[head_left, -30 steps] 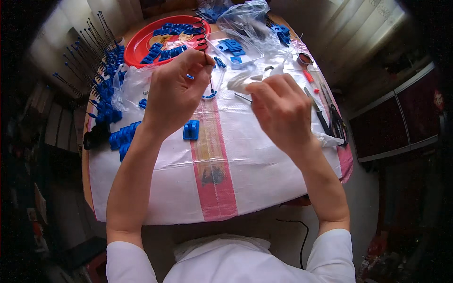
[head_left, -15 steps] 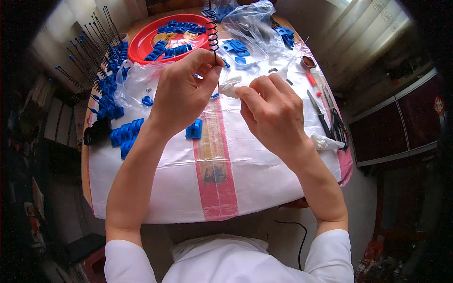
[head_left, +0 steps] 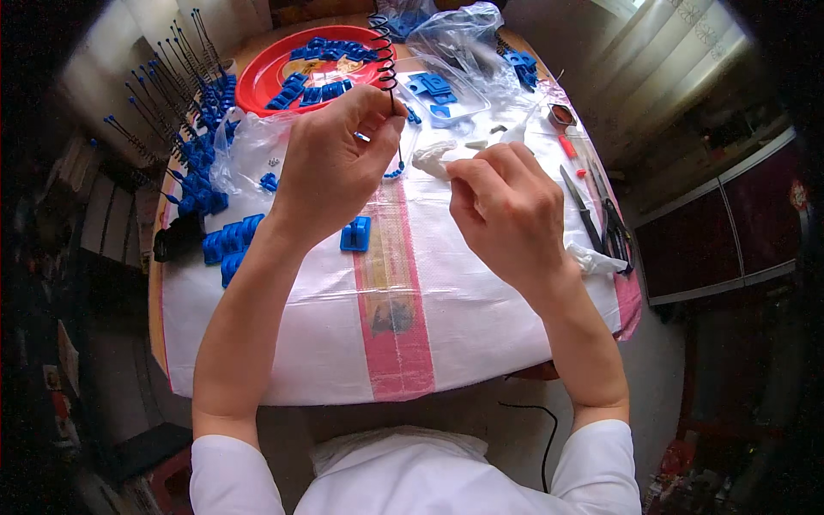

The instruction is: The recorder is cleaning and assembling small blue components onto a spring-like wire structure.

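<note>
My left hand (head_left: 339, 163) pinches a thin black coiled wire (head_left: 384, 56) between thumb and forefinger. The coils stand above the fingers, and a straight end runs down below them. To the right, my right hand (head_left: 513, 202) is closed on a crumpled white tissue (head_left: 433, 158), which sits a short way from the wire. Below the wire's end, small blue pieces (head_left: 394, 172) show, partly hidden by my left hand; whether they touch the wire I cannot tell. A blue square base with a raised clip (head_left: 355, 233) lies on the white woven sheet (head_left: 481, 335) near my left wrist.
Blue bases with upright black springs (head_left: 193, 154) crowd the left edge. Behind stand a red tray (head_left: 249, 81) of blue parts, a clear plastic box (head_left: 470, 107) and clear bags (head_left: 463, 39). A knife (head_left: 582, 202), scissors (head_left: 614, 232) and another crumpled tissue (head_left: 592, 259) lie right.
My right hand has moved a little to the right with the tissue, away from the wire. My left hand keeps its pinch on the wire, nearly still.
</note>
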Demonstrator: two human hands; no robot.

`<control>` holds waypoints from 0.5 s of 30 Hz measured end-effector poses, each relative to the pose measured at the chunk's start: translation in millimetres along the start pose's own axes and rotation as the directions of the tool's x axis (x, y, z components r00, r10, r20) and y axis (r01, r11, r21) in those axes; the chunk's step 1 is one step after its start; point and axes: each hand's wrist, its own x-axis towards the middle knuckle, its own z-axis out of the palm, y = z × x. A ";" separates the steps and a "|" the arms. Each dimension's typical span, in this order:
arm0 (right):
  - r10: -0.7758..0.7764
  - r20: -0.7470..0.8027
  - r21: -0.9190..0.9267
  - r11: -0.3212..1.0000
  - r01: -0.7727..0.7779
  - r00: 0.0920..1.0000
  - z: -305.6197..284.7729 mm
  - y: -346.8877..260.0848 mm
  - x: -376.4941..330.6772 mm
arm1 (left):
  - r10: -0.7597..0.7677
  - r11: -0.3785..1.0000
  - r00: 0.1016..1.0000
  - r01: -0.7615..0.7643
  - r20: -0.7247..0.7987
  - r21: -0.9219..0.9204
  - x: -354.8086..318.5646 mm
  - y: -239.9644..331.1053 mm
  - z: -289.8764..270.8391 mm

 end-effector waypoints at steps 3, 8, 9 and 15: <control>-0.001 0.012 0.008 1.000 0.001 1.000 2.1 -4.0 2.5 | 0.007 1.000 1.000 -0.007 -0.001 -0.007 -0.7 0.3 0.1; -0.013 0.055 0.019 1.000 0.012 0.998 4.0 -6.4 3.9 | 0.000 0.998 1.000 -0.002 -0.030 -0.064 -0.5 -0.6 0.8; -0.008 0.063 0.020 1.000 0.007 0.998 4.0 -7.0 3.6 | 0.000 0.998 1.000 -0.002 -0.029 -0.067 -0.3 -0.4 0.6; -0.011 0.075 0.029 1.000 0.009 0.997 4.6 -8.7 3.5 | 0.006 1.000 1.000 -0.006 -0.007 -0.004 -1.2 0.9 -0.5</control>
